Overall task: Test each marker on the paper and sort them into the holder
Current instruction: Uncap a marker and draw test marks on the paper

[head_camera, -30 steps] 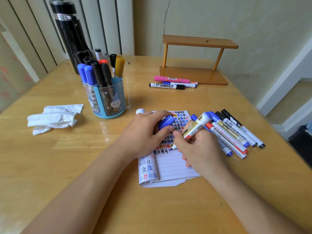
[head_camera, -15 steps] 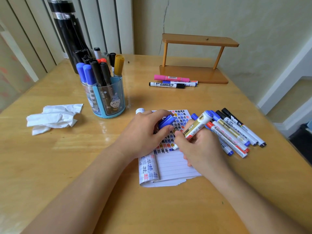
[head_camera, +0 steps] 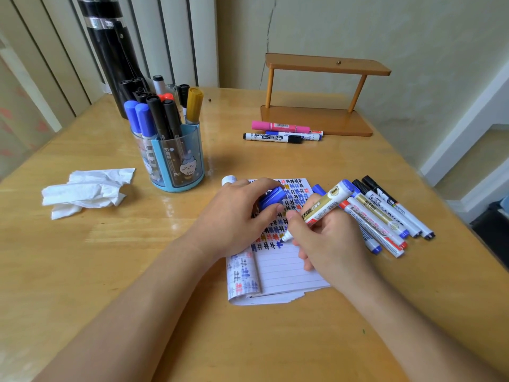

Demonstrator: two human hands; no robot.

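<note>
My right hand (head_camera: 327, 238) grips an uncapped gold-banded marker (head_camera: 322, 208), its tip touching the lined paper (head_camera: 286, 271), which carries rows of blue, red and black test marks. My left hand (head_camera: 234, 219) rests on the paper's upper left and pinches the marker's blue cap (head_camera: 272, 198). To the right of the paper, several capped markers (head_camera: 385, 219) lie side by side. A blue translucent holder (head_camera: 173, 164) at the back left stands full of blue, black, red and gold markers.
Three markers (head_camera: 283, 133) lie in front of a small wooden shelf (head_camera: 316, 117) at the back. A crumpled tissue (head_camera: 85, 188) sits at the left. A black cylinder (head_camera: 110, 51) stands behind the holder. A white cap (head_camera: 229, 180) lies at the paper's top left corner.
The marker tip in my right hand has shifted slightly down and left along the row of marks. My left hand has stayed in place with the cap.
</note>
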